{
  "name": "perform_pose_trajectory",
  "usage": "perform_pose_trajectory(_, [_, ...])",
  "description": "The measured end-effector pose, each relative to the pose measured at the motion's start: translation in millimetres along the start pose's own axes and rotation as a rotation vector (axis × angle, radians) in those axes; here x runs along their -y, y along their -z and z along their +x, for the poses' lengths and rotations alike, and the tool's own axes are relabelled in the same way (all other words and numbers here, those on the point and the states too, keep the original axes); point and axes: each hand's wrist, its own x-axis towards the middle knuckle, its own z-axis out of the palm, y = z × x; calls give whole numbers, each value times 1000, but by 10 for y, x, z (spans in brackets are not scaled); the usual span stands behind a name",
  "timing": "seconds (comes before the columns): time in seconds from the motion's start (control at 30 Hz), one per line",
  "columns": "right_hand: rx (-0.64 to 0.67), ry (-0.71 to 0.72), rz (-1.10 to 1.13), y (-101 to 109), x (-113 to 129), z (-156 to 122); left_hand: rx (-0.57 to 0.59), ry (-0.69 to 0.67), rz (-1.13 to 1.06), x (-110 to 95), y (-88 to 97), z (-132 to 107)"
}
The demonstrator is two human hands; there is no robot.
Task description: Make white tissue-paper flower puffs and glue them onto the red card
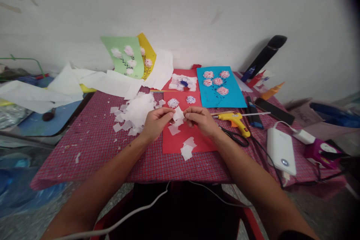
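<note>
My left hand [158, 122] pinches the left edge of a small white tissue paper square [177, 114] between thumb and fingers. At its right edge, the fingers of my right hand [200, 119] are pressed together on or right beside it. Both hands hover over a red sheet [174, 144] on the table. Two speckled paper flowers, one whitish [173, 103] and one bluish [191, 99], lie just beyond my fingers. More loose tissue squares [188, 149] rest near the sheet's front edge. Left of my left hand spreads a heap of white squares [137, 110].
A yellow glue gun [234, 120] and black scissors [236, 137] lie right of the red sheet. Behind stand a blue card [221, 97] and a green card [119, 50] with paper flowers. A white power bank [281, 150] with cables sits at the right.
</note>
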Motion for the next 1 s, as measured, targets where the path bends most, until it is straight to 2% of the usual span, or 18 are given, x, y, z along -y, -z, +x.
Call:
perform_pose_trajectory(0.43, [4, 27, -111, -48, 29, -15, 52, -18, 59, 8, 2, -20])
perform_pose_trajectory(0.73, [26, 52, -222, -93, 69, -36, 203, -1, 92, -66, -42, -51])
perform_pose_trajectory(0.87, [26, 65, -238, -98, 78, -35, 201, 2, 90, -66, -41, -53])
perform_pose_trajectory(1.0, [39, 56, -231, -94, 64, -29, 134, -7, 112, -47, -44, -44])
